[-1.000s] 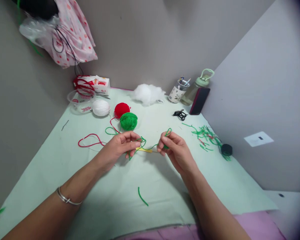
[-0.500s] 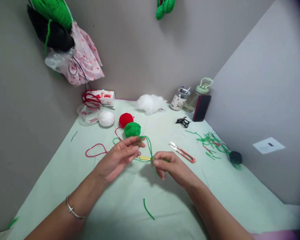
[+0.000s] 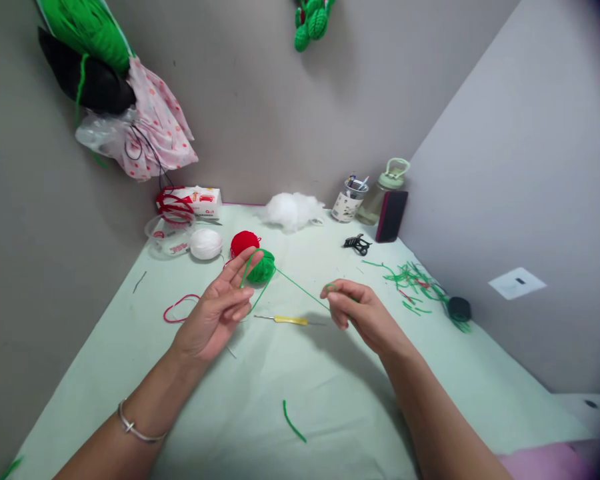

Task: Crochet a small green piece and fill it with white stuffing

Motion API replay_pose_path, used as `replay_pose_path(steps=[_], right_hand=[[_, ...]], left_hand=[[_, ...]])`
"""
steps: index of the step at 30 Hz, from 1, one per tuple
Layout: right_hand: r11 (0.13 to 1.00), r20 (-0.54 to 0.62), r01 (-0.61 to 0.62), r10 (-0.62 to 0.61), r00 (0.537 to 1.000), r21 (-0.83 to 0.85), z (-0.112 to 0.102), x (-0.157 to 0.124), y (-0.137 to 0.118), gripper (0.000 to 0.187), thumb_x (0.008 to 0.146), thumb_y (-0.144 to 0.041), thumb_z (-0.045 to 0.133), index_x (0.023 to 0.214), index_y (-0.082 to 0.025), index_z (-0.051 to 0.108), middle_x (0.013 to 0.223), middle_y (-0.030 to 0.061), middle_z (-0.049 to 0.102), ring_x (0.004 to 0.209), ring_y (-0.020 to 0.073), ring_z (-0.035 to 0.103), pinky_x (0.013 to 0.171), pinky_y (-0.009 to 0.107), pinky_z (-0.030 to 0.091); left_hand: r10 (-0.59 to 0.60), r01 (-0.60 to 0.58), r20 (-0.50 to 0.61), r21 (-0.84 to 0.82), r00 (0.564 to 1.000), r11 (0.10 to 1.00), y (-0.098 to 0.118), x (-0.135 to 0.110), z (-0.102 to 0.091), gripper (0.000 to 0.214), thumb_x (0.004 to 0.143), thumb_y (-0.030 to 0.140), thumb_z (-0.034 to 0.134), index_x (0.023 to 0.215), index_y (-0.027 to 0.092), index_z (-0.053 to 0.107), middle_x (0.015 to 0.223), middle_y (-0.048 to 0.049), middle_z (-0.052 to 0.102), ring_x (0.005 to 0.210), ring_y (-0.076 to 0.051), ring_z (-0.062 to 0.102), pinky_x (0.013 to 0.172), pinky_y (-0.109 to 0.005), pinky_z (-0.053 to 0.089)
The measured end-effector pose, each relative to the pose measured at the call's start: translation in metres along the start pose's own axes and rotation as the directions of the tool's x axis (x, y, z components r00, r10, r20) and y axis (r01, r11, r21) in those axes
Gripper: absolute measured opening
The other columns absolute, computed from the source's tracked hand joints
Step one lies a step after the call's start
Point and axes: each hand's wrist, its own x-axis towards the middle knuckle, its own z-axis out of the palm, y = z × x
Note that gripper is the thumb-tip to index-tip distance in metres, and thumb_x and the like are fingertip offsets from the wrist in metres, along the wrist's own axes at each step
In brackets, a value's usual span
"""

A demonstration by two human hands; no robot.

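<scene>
A strand of green yarn [image 3: 300,288] runs taut between my two hands. My left hand [image 3: 215,313] has its fingers spread, with the strand looped over the raised forefinger. My right hand [image 3: 353,312] pinches the other end of the strand. The yarn leads back to a green ball [image 3: 263,268] just behind my left fingers. A crochet hook with a yellow handle [image 3: 290,321] lies on the pale green mat [image 3: 240,413] between my hands, touched by neither.
A red ball [image 3: 243,241], a white ball [image 3: 206,243], a plastic bowl [image 3: 167,237], white stuffing [image 3: 290,209], a pen cup [image 3: 346,202], a bottle [image 3: 383,193], a black clip [image 3: 357,244] and green yarn scraps [image 3: 415,283] lie around. Walls close in on three sides.
My left hand has risen and opened, drawing the green strand out straight from my right hand. The hook now lies free on the mat. The red snips are hidden behind my right hand.
</scene>
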Motion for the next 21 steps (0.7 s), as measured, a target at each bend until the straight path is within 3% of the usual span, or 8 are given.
replay_pose_path(steps=[2,4,6,8,12,14,18,21], right_hand=[[0.976,0.022,-0.008,0.013,1.0,-0.217,-0.001,-0.002,-0.001,0.03,0.081,-0.047,0.084,0.091,-0.019,0.08,0.052,-0.0047,0.055,0.052,0.0108,0.046,0.055,0.027,0.034],[0.956,0.071,-0.032,0.055,0.996,-0.291,-0.002,-0.003,-0.001,0.028,0.08,-0.045,0.085,0.085,-0.018,0.081,0.053,-0.0034,0.057,0.052,0.0108,0.048,0.055,0.028,0.033],[0.98,0.103,-0.04,0.061,0.993,-0.193,-0.003,-0.004,-0.001,0.028,0.079,-0.045,0.085,0.075,-0.018,0.079,0.049,-0.0034,0.055,0.049,0.01,0.046,0.053,0.028,0.031],[1.0,0.097,-0.007,0.006,0.995,0.009,-0.005,-0.004,0.0,0.029,0.076,-0.045,0.087,0.071,-0.019,0.076,0.043,-0.0061,0.048,0.043,0.0086,0.04,0.05,0.027,0.028],[0.921,-0.023,0.161,-0.164,0.986,0.354,-0.011,-0.004,-0.001,0.029,0.074,-0.045,0.089,0.07,-0.022,0.072,0.039,-0.0126,0.029,0.037,0.0059,0.022,0.043,0.024,0.021],[0.879,-0.097,0.22,-0.198,0.975,0.422,-0.013,-0.003,-0.003,0.027,0.078,-0.042,0.087,0.072,-0.022,0.071,0.044,-0.0131,0.023,0.04,0.0064,0.018,0.041,0.023,0.022],[0.828,-0.216,0.284,-0.201,0.955,0.483,-0.015,0.002,-0.004,0.022,0.084,-0.036,0.085,0.076,-0.023,0.068,0.053,-0.0118,0.016,0.044,0.0076,0.017,0.041,0.019,0.029],[0.787,-0.27,0.318,-0.199,0.942,0.529,-0.018,0.003,-0.005,0.02,0.085,-0.032,0.085,0.078,-0.023,0.068,0.056,-0.0115,0.015,0.045,0.0073,0.016,0.042,0.016,0.033]], left_hand=[[0.017,-0.017,0.002,0.068,1.0,0.998,-0.001,0.0,0.0,0.061,0.08,0.006,0.078,0.131,0.04,0.076,0.168,-0.001,0.048,0.053,0.001,0.031,0.042,-0.011,0.035],[0.033,-0.032,-0.003,0.186,0.999,0.982,-0.004,0.0,-0.002,0.063,0.081,0.01,0.08,0.136,0.04,0.072,0.167,-0.0025,0.049,0.055,0.0,0.033,0.043,-0.013,0.032],[0.048,-0.039,-0.019,0.335,0.999,0.941,-0.007,0.002,-0.005,0.062,0.083,0.015,0.079,0.14,0.038,0.069,0.163,-0.0049,0.055,0.055,-0.002,0.034,0.046,-0.017,0.033],[0.078,-0.051,-0.035,0.486,0.996,0.872,-0.01,0.002,-0.007,0.059,0.086,0.018,0.076,0.141,0.035,0.068,0.156,-0.0064,0.062,0.059,-0.005,0.042,0.055,-0.021,0.04],[0.075,-0.06,0.012,0.732,0.997,0.678,-0.015,0.0,-0.004,0.058,0.087,0.021,0.073,0.143,0.037,0.067,0.147,-0.0031,0.068,0.081,-0.015,0.056,0.075,-0.028,0.048],[0.035,-0.088,0.083,0.809,0.996,0.582,-0.018,-0.002,-0.003,0.06,0.086,0.023,0.074,0.143,0.039,0.066,0.147,-0.0022,0.066,0.089,-0.018,0.06,0.079,-0.03,0.05],[-0.001,-0.266,0.285,0.894,0.958,0.361,-0.025,-0.004,-0.003,0.059,0.088,0.019,0.068,0.144,0.037,0.065,0.141,-0.0044,0.066,0.103,-0.024,0.065,0.084,-0.033,0.051],[-0.025,-0.333,0.343,0.924,0.939,0.19,-0.028,-0.004,-0.003,0.061,0.087,0.013,0.062,0.144,0.036,0.064,0.136,-0.0057,0.067,0.101,-0.026,0.068,0.081,-0.034,0.049]])
